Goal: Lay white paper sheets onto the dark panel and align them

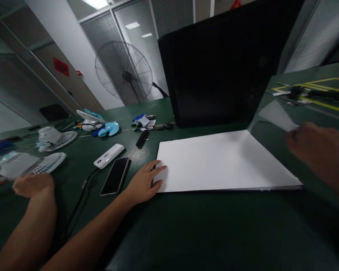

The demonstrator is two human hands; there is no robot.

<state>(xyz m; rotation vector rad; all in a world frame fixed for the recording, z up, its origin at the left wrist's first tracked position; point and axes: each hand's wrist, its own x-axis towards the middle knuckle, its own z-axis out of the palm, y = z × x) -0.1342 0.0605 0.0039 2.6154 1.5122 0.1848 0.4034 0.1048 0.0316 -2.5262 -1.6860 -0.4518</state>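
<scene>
A stack of white paper [214,162] lies on the green table in front of me. My left hand [145,180] rests on its left edge, fingers spread and pressing lightly on the top sheet. Off to the right, my right hand [310,145] is smeared by motion, its fingers closed on a thin whitish sheet [278,114] held up above the table. This sheet looks see-through, and I cannot tell whether it is paper or film. Behind the stack stands a large black panel [220,75], tilted in this view.
Left of my hand lie a phone [115,176] and a white power bank [109,156] with a black cable. A co-worker's hands [34,184] hold a white fan part [19,165] at far left. Fan parts [56,137], a black stick-like object [142,139] and tools [296,92] lie further back.
</scene>
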